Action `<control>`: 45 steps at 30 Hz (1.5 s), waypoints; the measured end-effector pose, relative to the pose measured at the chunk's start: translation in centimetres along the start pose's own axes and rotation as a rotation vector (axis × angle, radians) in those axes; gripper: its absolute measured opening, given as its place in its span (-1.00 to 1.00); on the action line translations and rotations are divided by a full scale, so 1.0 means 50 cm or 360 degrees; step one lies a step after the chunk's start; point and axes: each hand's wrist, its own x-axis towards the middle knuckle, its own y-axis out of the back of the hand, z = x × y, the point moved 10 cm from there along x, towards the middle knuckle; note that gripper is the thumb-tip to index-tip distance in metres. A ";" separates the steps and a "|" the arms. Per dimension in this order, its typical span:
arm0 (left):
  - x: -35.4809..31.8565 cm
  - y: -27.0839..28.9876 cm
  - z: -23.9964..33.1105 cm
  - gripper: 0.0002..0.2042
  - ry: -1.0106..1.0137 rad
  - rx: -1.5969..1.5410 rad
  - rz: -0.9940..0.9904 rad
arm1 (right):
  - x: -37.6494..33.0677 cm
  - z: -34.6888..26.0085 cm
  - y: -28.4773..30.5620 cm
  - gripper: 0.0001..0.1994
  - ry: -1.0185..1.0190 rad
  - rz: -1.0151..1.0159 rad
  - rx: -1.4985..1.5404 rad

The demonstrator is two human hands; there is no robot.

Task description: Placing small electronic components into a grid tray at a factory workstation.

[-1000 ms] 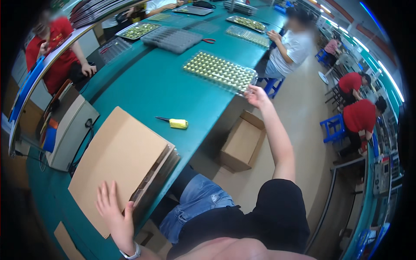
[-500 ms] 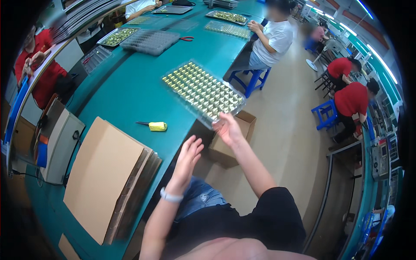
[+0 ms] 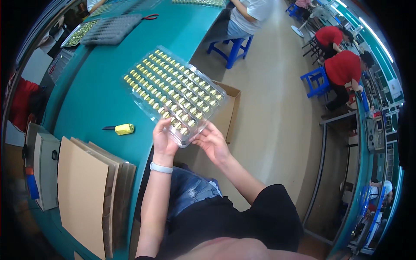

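Cardboard sheets (image 3: 89, 190): brown, stacked flat at the table's near edge, within reach.
Left hand (image 3: 164, 141): fingers closed on the tray's near-left edge, thumb on top.
Right hand (image 3: 212, 141): fingers curled under the near corner, sharing the load.
Clear plastic tray (image 3: 173, 93): held tilted above the teal table (image 3: 95, 86) edge, rows of small gold parts in pockets.
Yellow-handled tool (image 3: 120, 128): lying left of the hands.
Open carton (image 3: 225, 110): brown, on the floor below the tray.
Far trays (image 3: 102, 28): grey and gold, at the table's far end.

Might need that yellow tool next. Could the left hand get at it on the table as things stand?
Probably not at once: the left hand grips the clear tray of gold parts together with the right hand. The yellow tool lies uncovered on the table just left of it.
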 end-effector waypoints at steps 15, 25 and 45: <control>-0.026 -0.049 0.008 -0.25 -0.0053 0.0072 0.0005 | 0.360 -0.218 0.141 -0.32 -0.0750 -0.0146 -0.0557; -0.027 -0.086 -0.001 -0.26 -0.0047 -0.0028 -0.0029 | 0.446 -0.146 0.044 -0.56 -0.0799 0.0097 -0.1335; -0.230 -0.228 0.189 0.07 -0.0375 0.0133 -0.0047 | 0.300 -0.211 -0.216 -0.59 -0.0635 -0.0223 -0.1260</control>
